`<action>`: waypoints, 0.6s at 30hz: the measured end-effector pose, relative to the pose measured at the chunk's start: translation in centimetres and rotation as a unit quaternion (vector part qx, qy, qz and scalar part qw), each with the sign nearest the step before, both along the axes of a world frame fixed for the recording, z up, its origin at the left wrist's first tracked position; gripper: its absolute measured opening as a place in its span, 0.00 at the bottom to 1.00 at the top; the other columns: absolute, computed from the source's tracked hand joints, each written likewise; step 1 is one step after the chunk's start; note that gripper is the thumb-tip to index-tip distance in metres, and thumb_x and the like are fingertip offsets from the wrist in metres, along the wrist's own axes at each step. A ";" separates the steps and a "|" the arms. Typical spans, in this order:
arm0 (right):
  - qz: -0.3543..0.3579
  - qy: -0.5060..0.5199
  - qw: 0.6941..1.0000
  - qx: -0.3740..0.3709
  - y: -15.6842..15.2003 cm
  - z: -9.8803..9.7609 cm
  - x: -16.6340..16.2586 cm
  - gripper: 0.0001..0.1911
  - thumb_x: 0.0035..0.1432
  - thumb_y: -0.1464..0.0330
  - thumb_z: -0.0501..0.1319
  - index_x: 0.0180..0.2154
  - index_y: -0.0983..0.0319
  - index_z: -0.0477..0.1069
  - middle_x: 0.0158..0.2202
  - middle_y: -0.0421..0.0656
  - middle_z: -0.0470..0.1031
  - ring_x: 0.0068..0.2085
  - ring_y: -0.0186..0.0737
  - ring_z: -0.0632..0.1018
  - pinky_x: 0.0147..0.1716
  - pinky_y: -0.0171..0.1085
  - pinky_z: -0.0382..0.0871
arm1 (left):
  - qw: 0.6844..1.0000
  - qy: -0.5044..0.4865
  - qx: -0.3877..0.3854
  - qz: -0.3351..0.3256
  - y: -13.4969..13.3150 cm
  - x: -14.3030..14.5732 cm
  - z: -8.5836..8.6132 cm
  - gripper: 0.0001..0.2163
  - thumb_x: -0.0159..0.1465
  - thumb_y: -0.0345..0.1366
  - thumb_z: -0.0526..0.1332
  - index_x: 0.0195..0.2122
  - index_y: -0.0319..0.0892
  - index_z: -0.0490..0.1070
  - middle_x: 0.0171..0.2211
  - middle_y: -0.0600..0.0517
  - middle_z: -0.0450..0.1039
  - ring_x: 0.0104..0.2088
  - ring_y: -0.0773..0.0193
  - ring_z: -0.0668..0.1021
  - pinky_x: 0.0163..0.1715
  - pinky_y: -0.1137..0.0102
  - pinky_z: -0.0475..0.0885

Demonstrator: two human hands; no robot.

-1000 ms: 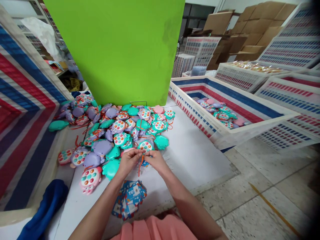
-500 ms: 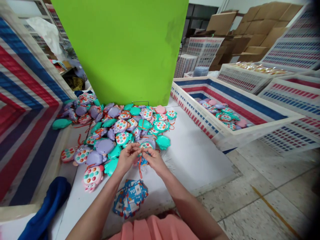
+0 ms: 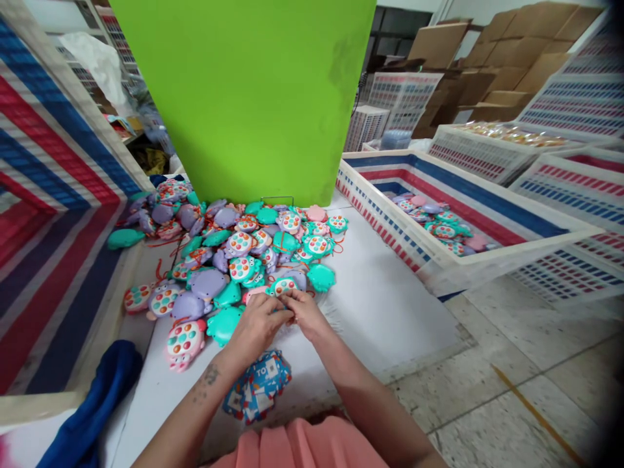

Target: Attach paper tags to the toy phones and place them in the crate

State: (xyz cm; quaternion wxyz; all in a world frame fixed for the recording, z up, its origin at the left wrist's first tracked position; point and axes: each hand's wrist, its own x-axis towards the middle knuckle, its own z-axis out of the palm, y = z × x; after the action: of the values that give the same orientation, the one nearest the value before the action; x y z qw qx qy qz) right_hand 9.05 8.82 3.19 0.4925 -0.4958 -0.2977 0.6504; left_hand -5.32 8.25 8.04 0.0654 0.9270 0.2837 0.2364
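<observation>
My left hand point(image 3: 258, 326) and my right hand point(image 3: 305, 313) meet fingertip to fingertip at the near edge of a pile of small plastic toys point(image 3: 234, 250) in purple, teal and pink. Both hands are pinched together on something small between them; their backs hide it. A teal toy with coloured buttons point(image 3: 283, 286) lies just beyond the fingers. A stack of blue printed cards point(image 3: 258, 387) lies on the white table point(image 3: 385, 305) under my left wrist.
A large green panel point(image 3: 244, 97) stands behind the pile. A white crate with red and blue stripes point(image 3: 463, 257) at the right holds more toys. Another striped crate point(image 3: 53, 214) leans at the left. Blue cloth point(image 3: 92, 403) lies near left. Cardboard boxes point(image 3: 487, 45) stand far right.
The hands have closed together and turned knuckles-up. The orange-red string that hung between them earlier is out of sight. The camera has shifted slightly.
</observation>
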 end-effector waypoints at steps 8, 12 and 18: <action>-0.018 0.052 0.998 -0.008 -0.2 0.4 -0.2 0.14 0.38 0.62 0.68 0.24 0.63 0.67 0.19 0.34 0.64 0.19 0.28 0.64 0.16 0.29 0.57 | 0.994 0.045 0.093 0.022 -0.3 0.7 -1.1 0.08 0.64 0.32 0.54 0.41 0.43 0.71 0.32 0.50 0.69 0.37 0.59 0.65 0.40 0.61 0.60; -0.030 0.045 0.998 -0.020 -0.3 0.5 -0.3 0.13 0.37 0.63 0.68 0.25 0.63 0.69 0.20 0.35 0.66 0.20 0.28 0.65 0.17 0.29 0.58 | 0.992 0.057 0.114 0.017 -0.3 0.9 -1.7 0.08 0.64 0.30 0.53 0.38 0.42 0.71 0.33 0.50 0.68 0.36 0.59 0.65 0.41 0.61 0.61; -0.039 0.054 0.998 -0.005 -0.5 0.3 -0.4 0.13 0.37 0.63 0.68 0.24 0.63 0.69 0.20 0.35 0.67 0.21 0.29 0.66 0.19 0.30 0.57 | 0.990 0.081 0.116 0.005 -0.4 0.9 -1.6 0.08 0.64 0.30 0.53 0.40 0.42 0.70 0.34 0.50 0.68 0.37 0.60 0.65 0.42 0.61 0.61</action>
State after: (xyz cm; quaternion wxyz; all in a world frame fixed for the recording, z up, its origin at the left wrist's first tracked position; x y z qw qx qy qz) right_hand 8.63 8.36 3.50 0.5305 -0.4734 -0.2479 0.6580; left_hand -4.42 7.86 6.41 -0.0668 0.9430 0.2637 0.1916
